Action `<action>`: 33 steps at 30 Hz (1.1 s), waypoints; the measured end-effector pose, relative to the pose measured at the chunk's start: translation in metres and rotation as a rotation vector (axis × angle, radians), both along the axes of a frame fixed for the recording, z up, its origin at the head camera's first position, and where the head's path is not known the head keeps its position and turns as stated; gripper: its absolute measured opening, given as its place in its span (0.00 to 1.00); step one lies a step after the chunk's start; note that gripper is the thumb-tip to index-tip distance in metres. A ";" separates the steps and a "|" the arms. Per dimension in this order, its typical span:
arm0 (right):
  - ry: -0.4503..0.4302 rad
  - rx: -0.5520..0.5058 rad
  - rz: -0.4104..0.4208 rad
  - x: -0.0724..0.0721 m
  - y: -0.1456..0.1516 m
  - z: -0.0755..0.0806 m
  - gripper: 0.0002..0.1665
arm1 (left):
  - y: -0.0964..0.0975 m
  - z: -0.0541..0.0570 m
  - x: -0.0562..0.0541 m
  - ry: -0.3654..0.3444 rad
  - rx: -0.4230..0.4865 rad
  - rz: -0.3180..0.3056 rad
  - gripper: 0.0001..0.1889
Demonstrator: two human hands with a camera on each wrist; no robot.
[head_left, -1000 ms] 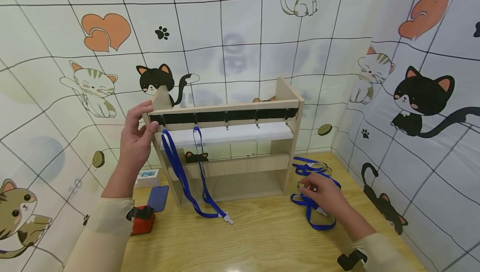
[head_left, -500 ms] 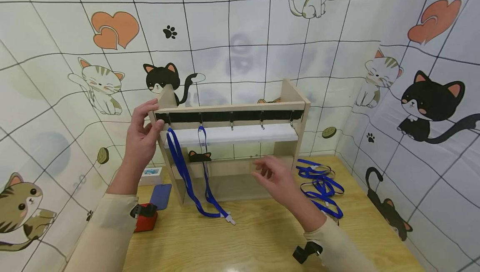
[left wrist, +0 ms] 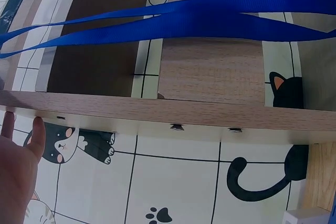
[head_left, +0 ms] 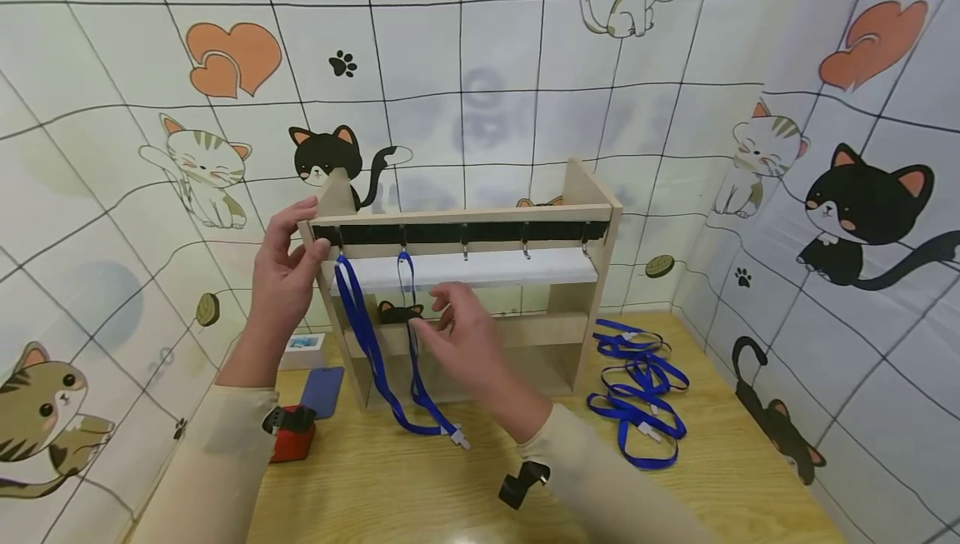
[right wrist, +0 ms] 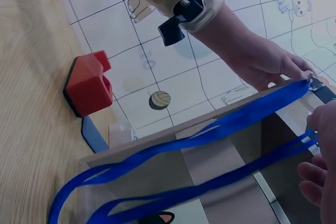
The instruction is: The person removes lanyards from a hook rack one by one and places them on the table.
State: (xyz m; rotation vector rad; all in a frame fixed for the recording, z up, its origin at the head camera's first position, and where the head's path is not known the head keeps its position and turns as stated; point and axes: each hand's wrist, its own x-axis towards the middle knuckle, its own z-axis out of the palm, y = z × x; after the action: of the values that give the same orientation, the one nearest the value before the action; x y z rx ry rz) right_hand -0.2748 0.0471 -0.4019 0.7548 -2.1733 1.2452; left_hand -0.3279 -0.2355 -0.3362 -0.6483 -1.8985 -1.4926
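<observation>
A small wooden shelf rack [head_left: 502, 214] with a row of metal hooks [head_left: 526, 249] stands on the table. My left hand [head_left: 288, 265] holds its upper left corner, thumb at the front edge. Two blue lanyards hang from the hooks at the left: the first lanyard [head_left: 366, 336] from the end hook, the second lanyard [head_left: 422, 394] from the one beside it. Their lower ends meet at a white clip [head_left: 460, 439] on the table. My right hand [head_left: 472, 340] is beside the second lanyard, fingers loosely bent, thumb tip right at its strap.
Several more blue lanyards [head_left: 647, 394] lie in a loose pile right of the rack. To the left are a red object [head_left: 292, 444], a flat blue card [head_left: 322, 392] and a white box [head_left: 302, 352]. A cat-patterned wall covering [head_left: 480, 119] rises close behind.
My right hand has left the lanyard pile at the right and moved left across the rack's front to the second hanging lanyard. The left hand keeps its hold on the corner.
</observation>
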 end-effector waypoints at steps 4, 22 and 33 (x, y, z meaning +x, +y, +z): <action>0.010 0.026 -0.121 -0.003 -0.020 0.002 0.28 | 0.000 0.001 0.000 0.000 0.003 -0.005 0.22; 0.240 0.021 -0.320 -0.017 -0.053 -0.006 0.21 | 0.000 0.001 -0.003 -0.011 0.016 -0.007 0.21; 0.098 -0.180 -0.182 -0.013 -0.053 -0.010 0.09 | -0.002 0.000 -0.004 -0.002 0.004 -0.003 0.21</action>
State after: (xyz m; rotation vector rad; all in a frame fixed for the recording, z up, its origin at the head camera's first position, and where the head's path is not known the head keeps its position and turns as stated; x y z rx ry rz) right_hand -0.2881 -0.0060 -0.4119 0.5202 -1.9718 1.2621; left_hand -0.3314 -0.2379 -0.3366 -0.6482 -1.8967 -1.4992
